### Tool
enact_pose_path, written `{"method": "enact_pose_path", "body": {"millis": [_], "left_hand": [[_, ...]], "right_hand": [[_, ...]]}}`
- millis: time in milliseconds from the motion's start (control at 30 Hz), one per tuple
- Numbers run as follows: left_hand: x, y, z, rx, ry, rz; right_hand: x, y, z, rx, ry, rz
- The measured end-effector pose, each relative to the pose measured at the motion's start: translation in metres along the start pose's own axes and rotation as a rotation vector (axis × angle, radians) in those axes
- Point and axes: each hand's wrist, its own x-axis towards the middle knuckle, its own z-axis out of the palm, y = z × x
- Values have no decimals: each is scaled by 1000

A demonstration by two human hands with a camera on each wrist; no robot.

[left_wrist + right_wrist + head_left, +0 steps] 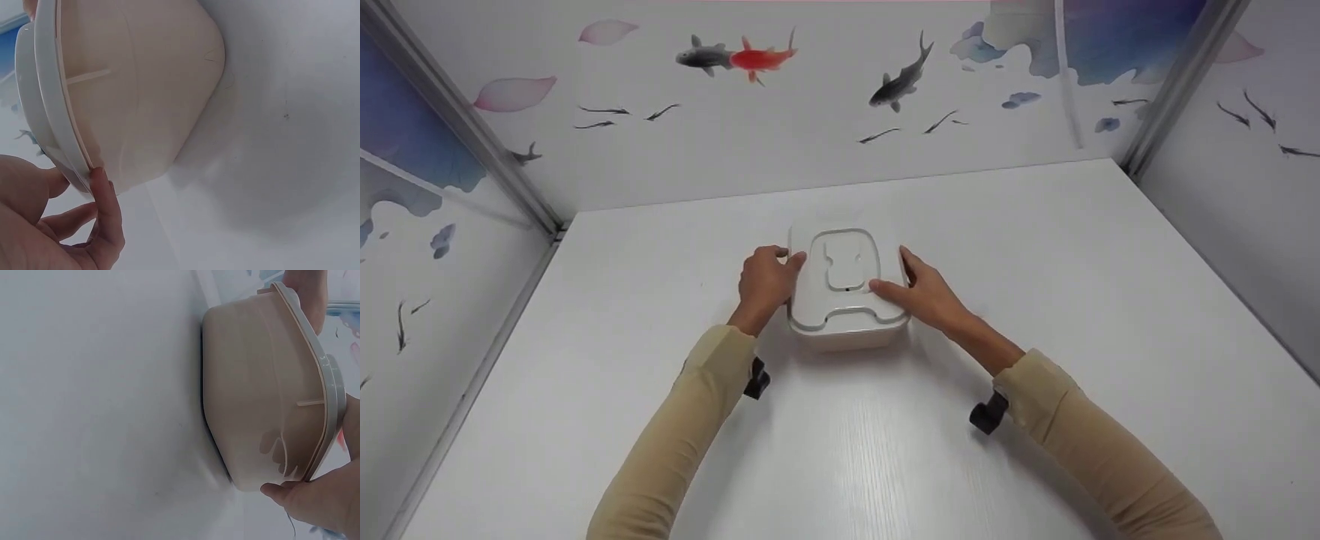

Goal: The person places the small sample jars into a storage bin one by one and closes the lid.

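Observation:
A cream plastic storage box (855, 342) stands on the white table, covered by a white lid (810, 300) with raised, rounded outlines on top. At its left side my left hand (765, 281) pinches the lid's rim, thumb above; in the left wrist view a fingertip (98, 177) presses under that rim. My right hand (926, 296) grips the opposite side, its thumb lying on the lid and its fingers against the side. The right wrist view shows the box body (247, 382) with the rim between that thumb and fingers. What is inside the box is hidden.
White table surface (855, 450) surrounds the box. A back wall (810, 135) printed with fish and side walls with grey metal posts (1181, 90) enclose it. Small black cameras (988, 414) hang from both sleeve cuffs.

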Motion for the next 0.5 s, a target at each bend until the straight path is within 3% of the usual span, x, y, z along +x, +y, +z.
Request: {"method": "enact_pose_path", "body": {"millis": [500], "left_hand": [[7,-15,2,-231,-48,-39]], "right_hand": [[0,6,4,77,23,-4]]}}
